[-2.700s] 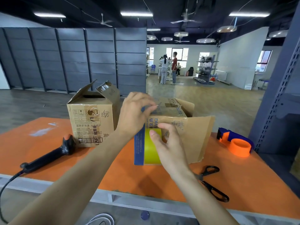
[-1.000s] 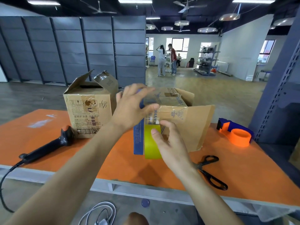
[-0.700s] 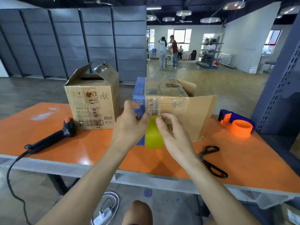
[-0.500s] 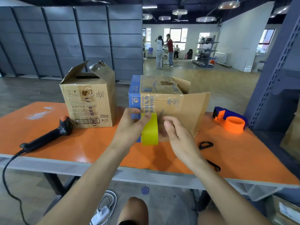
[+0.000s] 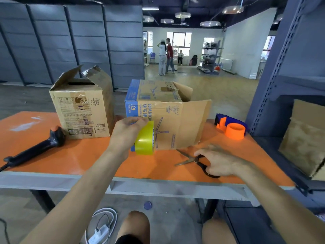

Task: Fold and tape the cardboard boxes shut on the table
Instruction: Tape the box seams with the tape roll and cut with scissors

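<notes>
The left grip (image 5: 128, 133) is clenched on a yellow roll of packing tape (image 5: 144, 138). Thumb and fingers pinch its upper rim and hold it on edge against the lower front face of the blue-and-brown cardboard box (image 5: 168, 120). The right grip (image 5: 218, 162) is down on the orange bench (image 5: 88, 155), fingers curled over the loops of the black-handled scissors (image 5: 187, 160). The hand covers the handles, so whether any finger is threaded through a loop cannot be told.

The coming move, as I judge it, is the cut that frees the roll from the box, and it turns on how the scissors lie. Their long axis runs nearly along the bench's front edge, with the handles to the right under the hand and the blades pointing left toward the roll. The roll sits left of the blade tips and a little farther from the person, near but apart. The right grip is therefore the nearer one. It need only lift the blades and carry them leftward to the stretch just above the roll, while the left holds the tape taut.

The box stands mid-bench, just behind the roll, with one side flap swung out to the right and a far flap raised, so it is not yet shut. A plain brown cardboard box (image 5: 82, 110) stands to its left, its top flaps also up. Farther out lie a black handheld scanner (image 5: 35, 149) at the left and an orange-and-blue tape dispenser (image 5: 232, 128) at the right.
</notes>
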`<state>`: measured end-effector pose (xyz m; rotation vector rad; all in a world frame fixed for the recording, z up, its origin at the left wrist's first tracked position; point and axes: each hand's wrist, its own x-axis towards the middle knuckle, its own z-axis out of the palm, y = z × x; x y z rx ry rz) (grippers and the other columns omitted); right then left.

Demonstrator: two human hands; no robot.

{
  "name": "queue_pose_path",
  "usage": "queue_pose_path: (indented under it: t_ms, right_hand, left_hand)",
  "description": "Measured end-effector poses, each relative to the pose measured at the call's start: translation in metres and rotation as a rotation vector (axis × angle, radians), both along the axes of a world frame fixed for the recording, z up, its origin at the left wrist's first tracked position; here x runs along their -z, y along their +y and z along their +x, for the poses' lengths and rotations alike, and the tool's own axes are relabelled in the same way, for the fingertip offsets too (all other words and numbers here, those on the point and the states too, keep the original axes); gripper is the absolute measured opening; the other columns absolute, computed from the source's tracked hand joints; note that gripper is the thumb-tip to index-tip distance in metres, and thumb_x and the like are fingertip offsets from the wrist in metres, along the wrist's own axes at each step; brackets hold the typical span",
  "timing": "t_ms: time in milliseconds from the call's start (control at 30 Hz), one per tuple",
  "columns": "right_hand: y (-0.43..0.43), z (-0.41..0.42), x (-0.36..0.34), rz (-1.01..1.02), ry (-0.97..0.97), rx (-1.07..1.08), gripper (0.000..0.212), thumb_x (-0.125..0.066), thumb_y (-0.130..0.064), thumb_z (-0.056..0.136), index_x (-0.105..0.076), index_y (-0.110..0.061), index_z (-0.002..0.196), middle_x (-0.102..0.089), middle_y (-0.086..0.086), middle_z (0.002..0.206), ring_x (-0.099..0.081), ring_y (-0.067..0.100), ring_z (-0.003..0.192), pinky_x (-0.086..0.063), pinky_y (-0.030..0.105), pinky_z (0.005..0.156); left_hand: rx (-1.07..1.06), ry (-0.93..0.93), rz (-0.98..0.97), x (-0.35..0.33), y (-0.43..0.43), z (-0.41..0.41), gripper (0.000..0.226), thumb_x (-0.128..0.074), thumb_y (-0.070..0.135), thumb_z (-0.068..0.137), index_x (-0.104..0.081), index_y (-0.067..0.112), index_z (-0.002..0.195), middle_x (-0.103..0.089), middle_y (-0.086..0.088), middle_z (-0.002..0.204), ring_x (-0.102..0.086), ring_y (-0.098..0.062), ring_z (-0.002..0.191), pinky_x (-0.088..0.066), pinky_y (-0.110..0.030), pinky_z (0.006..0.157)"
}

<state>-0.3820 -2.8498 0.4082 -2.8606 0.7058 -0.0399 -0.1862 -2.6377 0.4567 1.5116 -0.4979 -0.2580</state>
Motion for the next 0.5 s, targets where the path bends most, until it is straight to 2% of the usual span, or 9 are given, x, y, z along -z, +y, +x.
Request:
queue_pose_path:
  t_ms: [100,200,267,333,400,500]
  right_hand:
    - [-0.005,0.0,-0.002,-0.052,0.051,-0.034,0.038,-0.06,-0.018,0.093,-0.062,-0.032,0.128,-0.065,-0.002,0.126,-0.058,0.02,0.114,-0.049,0.034,0.086]
    - [-0.008,0.001,-0.009,-0.096,0.111,-0.077,0.034,-0.06,-0.025,0.093,-0.062,-0.035,0.126,-0.065,-0.005,0.118,-0.058,0.019,0.108,-0.048,0.032,0.08]
    - [-0.01,0.002,-0.012,-0.159,0.139,-0.088,0.032,-0.06,-0.026,0.091,-0.063,-0.038,0.121,-0.061,-0.01,0.102,-0.051,0.016,0.101,-0.047,0.032,0.079]
    - [-0.009,0.003,-0.014,-0.256,0.15,-0.088,0.03,-0.06,-0.025,0.09,-0.065,-0.04,0.115,-0.056,-0.011,0.094,-0.044,0.014,0.098,-0.041,0.03,0.077]
    - [-0.007,0.002,-0.014,-0.294,0.156,-0.108,0.028,-0.059,-0.027,0.091,-0.063,-0.041,0.114,-0.06,-0.012,0.092,-0.046,0.014,0.1,-0.036,0.029,0.073]
    - [-0.004,0.001,-0.018,-0.195,0.095,-0.125,0.024,-0.06,-0.033,0.093,-0.057,-0.042,0.115,-0.065,-0.016,0.086,-0.057,0.012,0.091,-0.047,0.033,0.07]
  left_hand:
    - [0.014,0.004,0.004,-0.001,0.0,-0.001,0.017,-0.074,0.025,0.092,-0.077,0.025,0.074,-0.074,0.013,0.074,-0.069,-0.009,0.074,-0.053,-0.028,0.071]
    - [0.004,0.0,0.005,0.0,0.0,-0.001,0.007,-0.074,0.027,0.093,-0.077,0.021,0.091,-0.073,0.008,0.088,-0.068,-0.016,0.086,-0.055,-0.035,0.08]
    - [-0.009,-0.015,0.0,0.002,0.0,-0.001,0.013,-0.074,0.029,0.093,-0.075,0.018,0.099,-0.072,0.009,0.096,-0.068,-0.013,0.089,-0.054,-0.033,0.081]
    - [-0.019,-0.034,0.012,0.005,-0.002,0.001,0.01,-0.073,0.03,0.093,-0.074,0.021,0.096,-0.07,0.012,0.097,-0.065,-0.004,0.085,-0.051,-0.025,0.074]
    - [-0.026,-0.06,0.042,0.005,-0.004,0.002,0.008,-0.072,0.031,0.093,-0.071,0.025,0.089,-0.067,0.017,0.092,-0.061,0.009,0.074,-0.046,-0.014,0.063]
    - [-0.037,-0.107,0.078,0.008,-0.008,0.006,0.008,-0.07,0.031,0.094,-0.067,0.028,0.087,-0.062,0.02,0.086,-0.053,0.023,0.06,-0.037,-0.001,0.048]
